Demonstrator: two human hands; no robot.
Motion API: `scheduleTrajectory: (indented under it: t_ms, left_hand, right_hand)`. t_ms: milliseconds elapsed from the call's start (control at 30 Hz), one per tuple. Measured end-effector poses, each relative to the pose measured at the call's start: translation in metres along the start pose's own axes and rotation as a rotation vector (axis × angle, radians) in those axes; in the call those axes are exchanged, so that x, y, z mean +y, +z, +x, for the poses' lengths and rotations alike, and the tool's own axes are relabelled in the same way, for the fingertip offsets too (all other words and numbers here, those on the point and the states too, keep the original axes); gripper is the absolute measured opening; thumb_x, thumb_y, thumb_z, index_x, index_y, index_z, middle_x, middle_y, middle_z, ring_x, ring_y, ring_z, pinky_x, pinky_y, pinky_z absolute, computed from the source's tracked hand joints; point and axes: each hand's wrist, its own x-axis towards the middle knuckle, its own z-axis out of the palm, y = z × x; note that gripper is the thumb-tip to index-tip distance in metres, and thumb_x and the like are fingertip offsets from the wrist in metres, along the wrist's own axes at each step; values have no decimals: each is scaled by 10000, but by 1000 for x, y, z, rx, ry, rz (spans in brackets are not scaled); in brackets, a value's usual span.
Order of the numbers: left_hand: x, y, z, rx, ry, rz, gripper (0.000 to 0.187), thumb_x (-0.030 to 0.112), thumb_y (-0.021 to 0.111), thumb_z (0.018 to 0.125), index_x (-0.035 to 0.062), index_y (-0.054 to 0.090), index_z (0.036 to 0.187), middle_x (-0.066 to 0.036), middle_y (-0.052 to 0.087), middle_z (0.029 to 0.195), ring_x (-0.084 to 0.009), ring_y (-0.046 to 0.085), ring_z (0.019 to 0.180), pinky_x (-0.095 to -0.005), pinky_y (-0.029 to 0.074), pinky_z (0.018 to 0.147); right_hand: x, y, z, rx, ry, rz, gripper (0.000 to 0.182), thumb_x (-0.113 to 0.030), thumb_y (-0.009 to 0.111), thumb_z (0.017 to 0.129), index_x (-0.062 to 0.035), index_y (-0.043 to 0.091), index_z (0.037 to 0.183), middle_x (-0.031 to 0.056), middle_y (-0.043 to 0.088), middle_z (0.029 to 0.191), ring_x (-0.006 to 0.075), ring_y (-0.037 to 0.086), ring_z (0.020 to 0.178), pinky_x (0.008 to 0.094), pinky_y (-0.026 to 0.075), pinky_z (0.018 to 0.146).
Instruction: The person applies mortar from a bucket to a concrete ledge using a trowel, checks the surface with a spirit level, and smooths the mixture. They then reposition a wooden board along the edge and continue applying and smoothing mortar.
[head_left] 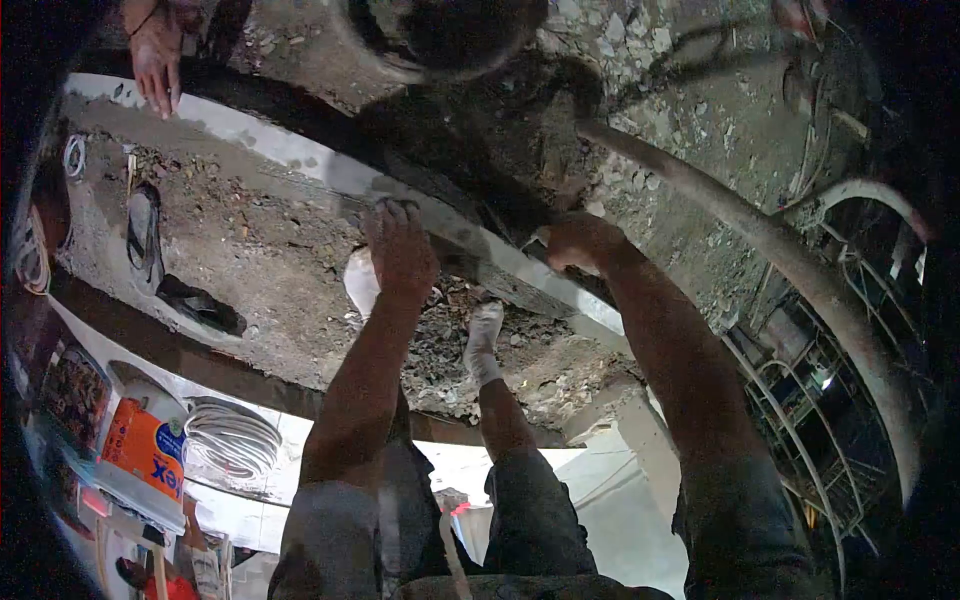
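Another person's hand (pixel 157 72) is at the left end of the long pale board (pixel 325 168), which slants across your front, down to the right. Your 2 hands are apart: left hand (pixel 402 250) bent over the board, right hand (pixel 585 243) curled at its far edge, both grips unclear. Rubble (pixel 255 235) flanks it.

The person wears short greyish sleeves (pixel 740 520), dark shorts (pixel 530 510) and whitish socks or dust on the feet (pixel 484 335).
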Motion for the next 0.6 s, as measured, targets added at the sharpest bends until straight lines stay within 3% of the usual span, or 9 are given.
scheduleTrajectory:
  t_ms: [100,200,267,333,433,500,533,567,600]
  left_hand:
    - [-10,-1,1,-1,42,-27,538,291,446,844,15,383,1302,-216,368,1325,-350,302,1267,-564,106,1060]
    - [-16,-10,-2,-43,86,-80,557,313,460,832,16,388,1299,-214,374,1328,-345,308,1268,-583,97,1052]
    - [-19,-4,1,-91,105,-111,560,322,463,833,15,393,1296,-209,377,1333,-338,311,1270,-592,91,1048]
    - [-24,28,4,100,126,-246,555,322,466,833,4,407,1284,-189,383,1340,-325,314,1273,-602,89,1043]
    - [-28,-20,-3,-121,154,-133,538,313,462,833,1,425,1269,-178,397,1333,-319,311,1275,-608,92,1040]
    - [-27,-8,-4,8,142,-136,523,298,461,833,12,430,1269,-175,398,1333,-316,307,1278,-611,96,1037]
    - [-26,0,-4,139,129,-132,509,284,460,833,23,436,1270,-172,399,1333,-314,303,1281,-614,101,1035]
    - [-27,1,-5,137,134,-135,509,284,460,833,23,436,1270,-172,399,1333,-314,303,1281,-614,101,1035]
    - [-28,2,-5,66,125,-163,589,341,518,789,42,422,1287,-185,357,1359,-328,283,1292,-612,90,1040]
  right_hand:
    - [-35,-31,3,-13,-56,-89,283,-148,575,646,-20,625,893,195,608,959,310,602,857,418,487,745]
    - [-70,-51,16,-158,-25,-279,287,-248,620,691,-110,653,940,136,629,973,286,603,830,421,493,704]
    - [-86,-63,6,7,-116,-234,326,-182,592,682,17,599,940,221,596,997,310,602,918,402,497,781]
    - [-99,-91,-24,16,-121,-105,366,-194,593,694,26,574,986,229,593,1003,315,606,915,410,499,784]
    - [-104,-109,-57,89,-164,36,427,-201,578,721,30,514,1074,242,586,1016,324,609,914,424,501,785]
    - [-91,-100,-70,155,-191,42,447,-197,562,737,25,479,1116,246,582,1023,327,608,918,430,502,784]
    - [-80,-84,-72,243,-117,98,381,-267,531,789,-53,517,1104,221,597,982,332,615,877,451,499,755]
    - [-66,-67,-72,331,-42,154,329,-337,500,841,-131,555,1091,196,611,941,337,621,837,472,496,725]
    - [-48,-48,-67,309,-22,93,352,-377,493,841,-135,563,1086,205,610,954,335,618,864,465,497,745]
